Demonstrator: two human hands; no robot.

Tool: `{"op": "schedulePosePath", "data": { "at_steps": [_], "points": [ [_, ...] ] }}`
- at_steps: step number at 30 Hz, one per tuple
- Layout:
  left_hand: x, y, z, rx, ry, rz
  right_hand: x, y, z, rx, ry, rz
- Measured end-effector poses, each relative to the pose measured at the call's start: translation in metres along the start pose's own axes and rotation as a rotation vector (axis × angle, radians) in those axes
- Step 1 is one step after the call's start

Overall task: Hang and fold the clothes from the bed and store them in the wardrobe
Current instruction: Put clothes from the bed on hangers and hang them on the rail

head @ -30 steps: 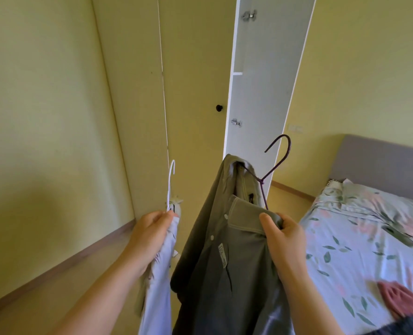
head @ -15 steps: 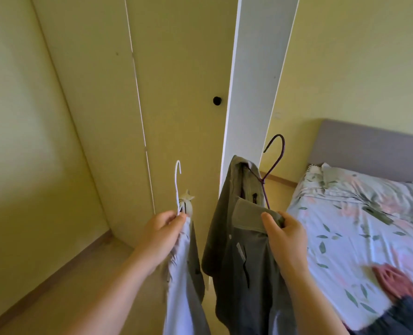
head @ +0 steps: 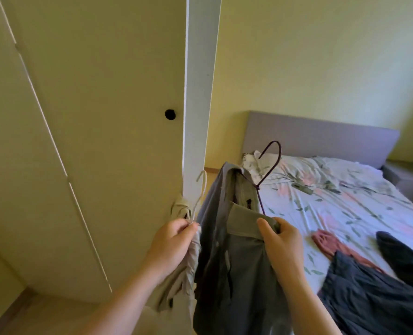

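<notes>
At wardrobe door (head: 104,93): carry position, likely bound for the rail.
Left hand (head: 170,245): pinches white hanger (head: 202,187) at its neck.
Right hand (head: 284,245): grips grey shirt (head: 239,274) collar, steadying dark hanger (head: 269,173).

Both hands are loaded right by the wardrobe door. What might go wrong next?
The right hand seems to grip the grey shirt by its collar rather than the dark hanger, so the shirt might slip off. The white hanger in the left hand is close to the door edge and may snag.
</notes>
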State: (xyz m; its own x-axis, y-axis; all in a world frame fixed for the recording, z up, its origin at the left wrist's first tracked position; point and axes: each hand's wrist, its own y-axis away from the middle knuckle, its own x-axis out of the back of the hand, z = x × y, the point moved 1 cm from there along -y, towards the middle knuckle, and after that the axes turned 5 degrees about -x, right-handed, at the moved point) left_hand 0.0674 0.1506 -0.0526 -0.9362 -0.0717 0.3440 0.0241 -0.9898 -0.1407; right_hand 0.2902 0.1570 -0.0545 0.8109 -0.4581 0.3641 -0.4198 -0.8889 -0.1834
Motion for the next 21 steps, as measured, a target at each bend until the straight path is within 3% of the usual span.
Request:
{"op": "schedulePosePath", "data": {
  "at_steps": [7,13,16,21],
  "points": [
    [-0.064,-0.046,0.003,0.031,0.097,-0.121,0.006,-0.053,0.016,-0.026,0.014,0.054],
    [-0.105,-0.071,0.001,0.105,0.186,-0.093,0.013,-0.093,0.028,-0.026,0.033,0.067],
    [-0.11,-0.068,-0.002,0.151,0.214,-0.098,0.014,-0.093,0.032,-0.034,0.032,0.073],
    [-0.104,-0.044,0.0,0.13,0.185,-0.24,0.028,-0.059,0.029,-0.061,0.032,0.124]
  ]
}}
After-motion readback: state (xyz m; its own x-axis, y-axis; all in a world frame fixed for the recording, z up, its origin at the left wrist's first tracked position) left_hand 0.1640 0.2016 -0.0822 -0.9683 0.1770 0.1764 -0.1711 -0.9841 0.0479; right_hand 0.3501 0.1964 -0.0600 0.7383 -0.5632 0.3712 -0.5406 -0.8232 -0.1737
